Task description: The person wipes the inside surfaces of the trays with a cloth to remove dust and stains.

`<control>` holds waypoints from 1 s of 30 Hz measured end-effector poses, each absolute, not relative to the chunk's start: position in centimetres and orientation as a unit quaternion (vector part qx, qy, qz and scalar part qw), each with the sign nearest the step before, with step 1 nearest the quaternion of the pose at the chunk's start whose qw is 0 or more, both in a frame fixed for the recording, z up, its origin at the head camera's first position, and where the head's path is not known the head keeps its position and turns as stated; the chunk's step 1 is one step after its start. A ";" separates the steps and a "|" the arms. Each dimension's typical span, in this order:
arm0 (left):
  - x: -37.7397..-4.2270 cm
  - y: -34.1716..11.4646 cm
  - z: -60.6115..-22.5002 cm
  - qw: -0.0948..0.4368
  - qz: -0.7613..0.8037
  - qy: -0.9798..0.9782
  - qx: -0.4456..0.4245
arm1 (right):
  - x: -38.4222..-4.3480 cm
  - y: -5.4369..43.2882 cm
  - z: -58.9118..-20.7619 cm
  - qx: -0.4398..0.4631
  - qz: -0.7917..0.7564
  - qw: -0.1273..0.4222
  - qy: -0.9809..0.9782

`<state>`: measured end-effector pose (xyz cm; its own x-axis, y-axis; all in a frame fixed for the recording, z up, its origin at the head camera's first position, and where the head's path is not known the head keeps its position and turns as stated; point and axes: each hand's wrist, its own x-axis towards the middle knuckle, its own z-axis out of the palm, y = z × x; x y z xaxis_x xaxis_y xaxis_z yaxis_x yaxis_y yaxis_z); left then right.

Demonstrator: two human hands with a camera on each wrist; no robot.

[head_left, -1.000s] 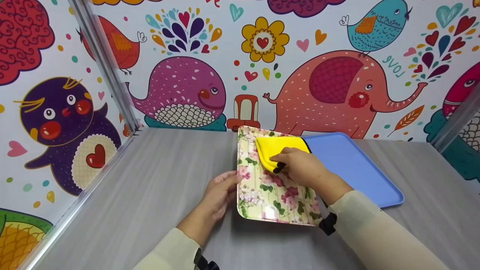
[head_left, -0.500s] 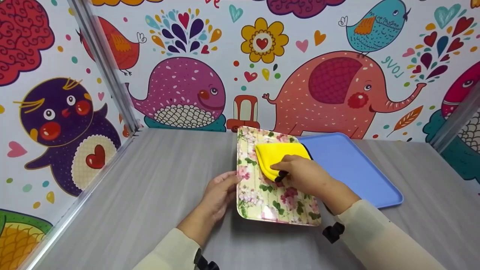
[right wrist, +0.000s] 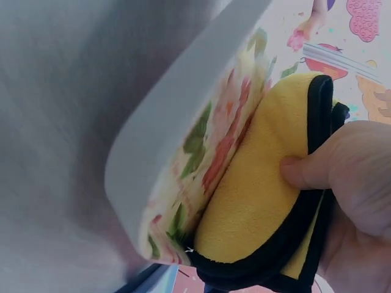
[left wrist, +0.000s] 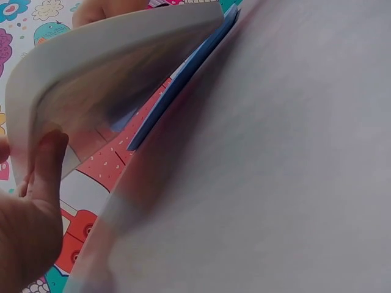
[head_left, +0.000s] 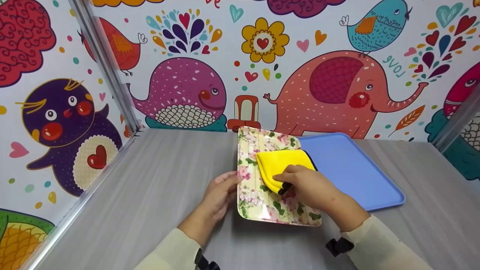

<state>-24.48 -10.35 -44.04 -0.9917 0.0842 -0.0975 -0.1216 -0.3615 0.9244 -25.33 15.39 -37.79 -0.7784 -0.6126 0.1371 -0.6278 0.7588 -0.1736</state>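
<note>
Grey table (head_left: 168,180) is seen first at the left, with wide open room. Next, the left edge of the flowered tray (head_left: 255,202) is pinched by the left hand (head_left: 221,191). The tray is tilted above the table, its long side pointed away from the person. Against its middle, which seems the relation that matters most, the folded yellow cloth (head_left: 281,165) is laid; it is pinched near its front corner by the right hand (head_left: 309,187), the nearer one. Bare tray is found beyond, before and to the left of the cloth, but little at its right. Farther right, the blue tray (head_left: 363,176) is partly hidden behind.
</note>
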 end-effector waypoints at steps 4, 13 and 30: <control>-24.5 -10.3 -44.1 0.064 0.824 0.562 -0.015 | -24.7 15.5 -38.0 0.330 0.101 0.044 -0.937; -24.6 -10.3 -44.1 0.062 0.828 0.558 -0.015 | -23.5 15.4 -38.0 0.331 0.096 0.045 -0.938; -24.7 -10.5 -44.1 0.059 0.828 0.558 -0.021 | -22.0 15.4 -37.8 0.374 0.086 0.048 -0.922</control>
